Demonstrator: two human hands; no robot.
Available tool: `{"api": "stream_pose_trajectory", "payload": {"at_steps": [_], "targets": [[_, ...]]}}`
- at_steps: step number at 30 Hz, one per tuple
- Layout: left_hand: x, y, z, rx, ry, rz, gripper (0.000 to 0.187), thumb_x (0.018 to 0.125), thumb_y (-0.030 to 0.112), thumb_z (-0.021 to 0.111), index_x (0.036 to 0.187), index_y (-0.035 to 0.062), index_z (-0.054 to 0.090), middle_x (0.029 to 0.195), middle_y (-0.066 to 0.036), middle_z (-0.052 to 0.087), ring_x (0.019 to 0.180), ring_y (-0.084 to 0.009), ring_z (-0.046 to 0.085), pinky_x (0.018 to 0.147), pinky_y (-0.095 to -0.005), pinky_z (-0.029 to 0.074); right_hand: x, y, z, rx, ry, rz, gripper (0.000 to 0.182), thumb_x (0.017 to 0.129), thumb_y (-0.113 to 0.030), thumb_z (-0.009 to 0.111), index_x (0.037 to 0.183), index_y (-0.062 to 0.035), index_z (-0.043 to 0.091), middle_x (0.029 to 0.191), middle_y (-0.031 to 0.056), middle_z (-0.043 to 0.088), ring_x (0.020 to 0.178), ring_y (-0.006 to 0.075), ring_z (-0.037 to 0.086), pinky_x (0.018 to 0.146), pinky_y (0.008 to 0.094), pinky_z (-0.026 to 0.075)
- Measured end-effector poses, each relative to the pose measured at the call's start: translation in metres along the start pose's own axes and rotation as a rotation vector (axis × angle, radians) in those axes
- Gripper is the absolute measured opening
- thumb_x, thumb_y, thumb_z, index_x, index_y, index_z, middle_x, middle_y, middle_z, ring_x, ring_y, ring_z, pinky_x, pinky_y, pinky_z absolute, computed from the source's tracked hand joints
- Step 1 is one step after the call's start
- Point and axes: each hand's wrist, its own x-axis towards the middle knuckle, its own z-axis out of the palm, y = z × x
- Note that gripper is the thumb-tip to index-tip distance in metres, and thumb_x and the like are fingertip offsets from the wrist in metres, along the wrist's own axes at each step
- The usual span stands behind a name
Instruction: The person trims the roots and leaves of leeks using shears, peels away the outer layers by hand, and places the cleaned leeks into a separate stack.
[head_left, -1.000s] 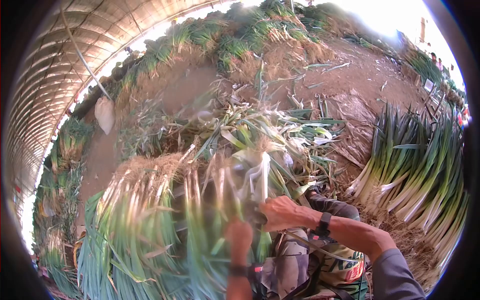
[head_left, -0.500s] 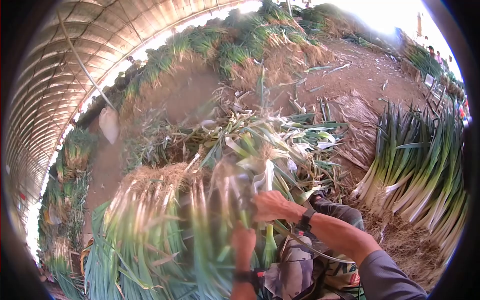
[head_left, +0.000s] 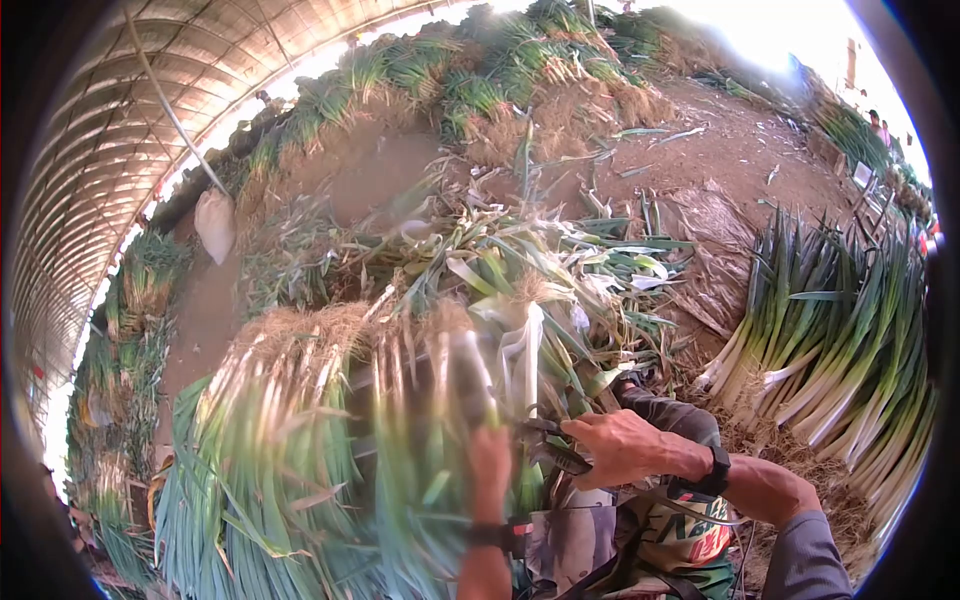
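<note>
My left hand (head_left: pixel 490 455) is closed around a green onion (head_left: pixel 478 365), whose pale stalk points up from it; both are smeared by motion. To its right, my right hand (head_left: pixel 625 445) has its fingers bent around a dark tool (head_left: pixel 555 446), which is only partly visible. Unpeeled green onions (head_left: pixel 290 450) lie in a wide pile on the left, roots toward the top. Another white stalk (head_left: pixel 533 360) stands out just above and between my hands.
Stripped leaves (head_left: pixel 590 260) are heaped ahead. Cleaned green onions (head_left: pixel 820 350) lie at the right, beside loose roots (head_left: pixel 790 490). Further bundles (head_left: pixel 480 95) line the far ground. A white bag (head_left: pixel 215 225) is at the upper left. My legs and a printed sack (head_left: pixel 695 530) are below.
My right hand has moved right and slightly down, away from my left hand, and the dark tool now shows at its fingers. The view has shifted slightly.
</note>
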Motion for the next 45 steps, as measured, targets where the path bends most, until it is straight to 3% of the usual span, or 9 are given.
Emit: {"api": "stream_pose_trajectory", "payload": {"at_steps": [1, 5, 8, 16, 22, 26, 30, 37, 45], "targets": [[-0.006, 0.002, 0.001, 0.012, -0.038, -0.001, 0.047, 0.095, 0.039, 0.06, 0.112, -0.0048, 0.063, 0.099, -0.031, 0.067, 0.096, -0.0502, 0.063, 0.088, -0.0546, 0.048, -0.001, -0.002, 0.001, 0.0, 0.003, -0.011, 0.07, 0.07, -0.04, 0.079, 0.122, 0.0016, 0.058, 0.098, 0.0195, 0.067, 0.087, 0.0403, 0.068, 0.074, 0.0473, 0.055], [-0.02, 0.029, -0.03, -0.225, -0.106, -0.187, 0.04, 0.1, 0.038, 0.057, 0.109, -0.0011, 0.063, 0.095, -0.023, 0.072, 0.089, -0.0407, 0.068, 0.084, -0.0516, 0.051, 0.0, -0.004, 0.004, -0.016, -0.035, -0.005, 0.071, 0.069, -0.04, 0.08, 0.123, 0.0015, 0.058, 0.098, 0.0189, 0.067, 0.087, 0.0407, 0.068, 0.074, 0.0478, 0.055], [-0.02, -0.001, -0.035, -0.717, -0.093, -0.264, 0.045, 0.099, 0.033, 0.061, 0.125, -0.0046, 0.062, 0.098, -0.01, 0.069, 0.084, -0.0215, 0.064, 0.078, -0.0359, 0.051, -0.005, -0.008, 0.006, 0.027, -0.143, -0.004, 0.07, 0.069, -0.039, 0.08, 0.122, 0.0013, 0.059, 0.098, 0.0193, 0.067, 0.088, 0.0415, 0.068, 0.074, 0.0482, 0.055], [-0.009, -0.026, -0.027, -0.941, -0.009, -0.181, 0.054, 0.1, 0.032, 0.062, 0.137, -0.0063, 0.055, 0.129, -0.014, 0.063, 0.114, -0.021, 0.061, 0.099, -0.032, 0.047, -0.017, -0.018, 0.002, 0.019, -0.25, -0.027, 0.065, 0.07, -0.041, 0.078, 0.115, 0.0016, 0.059, 0.097, 0.0206, 0.065, 0.086, 0.0423, 0.067, 0.073, 0.0502, 0.053], [-0.016, -0.04, -0.025, -0.323, -0.126, -0.133, 0.06, 0.099, 0.035, 0.055, 0.147, -0.0017, 0.049, 0.144, -0.024, 0.056, 0.137, -0.0365, 0.05, 0.116, -0.0431, 0.036, -0.007, -0.011, 0.013, -0.046, -0.166, -0.017, 0.064, 0.071, -0.041, 0.078, 0.111, 0.0032, 0.058, 0.094, 0.0214, 0.065, 0.083, 0.0424, 0.067, 0.07, 0.0497, 0.053], [-0.038, 0.007, -0.031, 0.047, -0.158, -0.078, 0.053, 0.097, 0.034, 0.058, 0.133, -0.0053, 0.057, 0.118, -0.03, 0.066, 0.112, -0.0486, 0.061, 0.101, -0.0505, 0.047, 0.001, -0.009, 0.014, -0.052, -0.132, 0.01, 0.063, 0.07, -0.04, 0.079, 0.109, 0.0042, 0.057, 0.093, 0.022, 0.065, 0.085, 0.043, 0.067, 0.07, 0.0497, 0.053], [-0.043, -0.006, -0.037, 0.163, -0.133, 0.266, 0.045, 0.097, 0.033, 0.061, 0.125, -0.0023, 0.062, 0.116, -0.031, 0.066, 0.109, -0.0456, 0.063, 0.096, -0.0511, 0.048, 0.011, -0.018, 0.016, 0.031, -0.008, -0.004, 0.06, 0.071, -0.04, 0.078, 0.106, 0.0043, 0.057, 0.094, 0.0226, 0.064, 0.085, 0.0442, 0.066, 0.073, 0.0503, 0.053], [-0.033, -0.021, -0.122, 0.297, 0.273, 0.156, 0.034, 0.085, 0.01, 0.073, 0.117, 0.0003, 0.066, 0.113, -0.017, 0.066, 0.102, -0.0338, 0.068, 0.089, -0.043, 0.054, 0.016, -0.035, 0.025, 0.089, -0.051, -0.102, 0.065, 0.072, -0.043, 0.079, 0.111, 0.0043, 0.058, 0.098, 0.0224, 0.065, 0.086, 0.044, 0.067, 0.075, 0.0501, 0.053], [-0.035, -0.014, -0.105, 0.418, 0.241, 0.117, 0.04, 0.08, 0.015, 0.079, 0.116, 0.0028, 0.067, 0.106, -0.017, 0.062, 0.108, -0.0379, 0.057, 0.093, -0.0475, 0.048, 0.026, -0.05, 0.064, 0.045, -0.224, -0.144, 0.066, 0.072, -0.044, 0.078, 0.109, 0.0055, 0.057, 0.091, 0.0243, 0.065, 0.081, 0.0442, 0.068, 0.069, 0.0508, 0.055]]}}
